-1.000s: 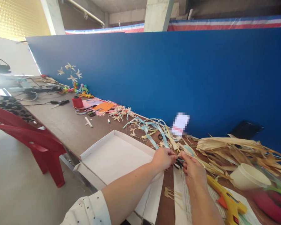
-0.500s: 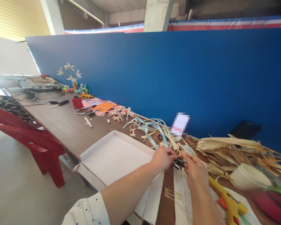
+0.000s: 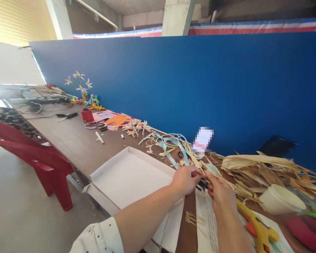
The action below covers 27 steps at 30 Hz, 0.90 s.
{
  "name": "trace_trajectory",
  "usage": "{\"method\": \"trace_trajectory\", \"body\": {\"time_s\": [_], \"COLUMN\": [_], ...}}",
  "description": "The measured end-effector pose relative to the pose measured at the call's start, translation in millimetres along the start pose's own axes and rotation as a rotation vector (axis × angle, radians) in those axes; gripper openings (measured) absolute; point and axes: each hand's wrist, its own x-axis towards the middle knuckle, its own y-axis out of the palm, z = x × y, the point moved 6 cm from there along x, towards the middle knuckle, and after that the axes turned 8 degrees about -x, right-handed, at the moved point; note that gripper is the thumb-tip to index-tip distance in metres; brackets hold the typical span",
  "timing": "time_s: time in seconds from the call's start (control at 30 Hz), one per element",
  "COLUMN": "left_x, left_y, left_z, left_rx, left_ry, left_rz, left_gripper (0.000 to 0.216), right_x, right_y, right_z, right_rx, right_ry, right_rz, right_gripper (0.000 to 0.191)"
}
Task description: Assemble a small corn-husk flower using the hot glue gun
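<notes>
My left hand and my right hand meet over the table's near edge. Both pinch a thin dried husk strip between their fingertips. Under them lies a dark scissors handle, partly hidden. Just behind the hands is a heap of dried corn husks and pale blue strips. A small cut husk piece lies on the table below my wrists.
A shallow white box sits left of my hands. A yellow glue gun and a white cup are at the right. Farther along the brown table are a red thread spool, scissors and husk flowers. A red chair stands left.
Both hands have lifted slightly and moved a little right, still pinching the strip between them.
</notes>
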Motion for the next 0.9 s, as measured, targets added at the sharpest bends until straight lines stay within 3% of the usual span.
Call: {"method": "trace_trajectory", "body": {"time_s": [0.27, 0.53, 0.73, 0.9], "left_x": [-5.6, -16.1, -22.0, -17.2], "left_y": [5.1, 16.7, 20.9, 4.9], "left_z": [-16.7, -30.2, -34.7, -34.0], "left_rx": [0.338, 0.717, 0.776, 0.470], "left_ry": [0.371, 0.619, 0.630, 0.488], "left_rz": [0.024, 0.171, 0.179, 0.030], "left_gripper": [0.023, 0.019, 0.024, 0.028], "right_x": [1.9, 1.9, 5.3, 10.0], "right_y": [-3.5, -4.7, -7.8, -15.8], "right_z": [-0.4, 0.0, -2.2, -3.2], "right_rx": [-0.036, -0.010, -0.012, -0.064], "right_ry": [0.007, 0.012, 0.017, -0.005], "right_rz": [-0.007, -0.003, 0.019, -0.023], "right_gripper": [0.031, 0.034, 0.035, 0.033]}}
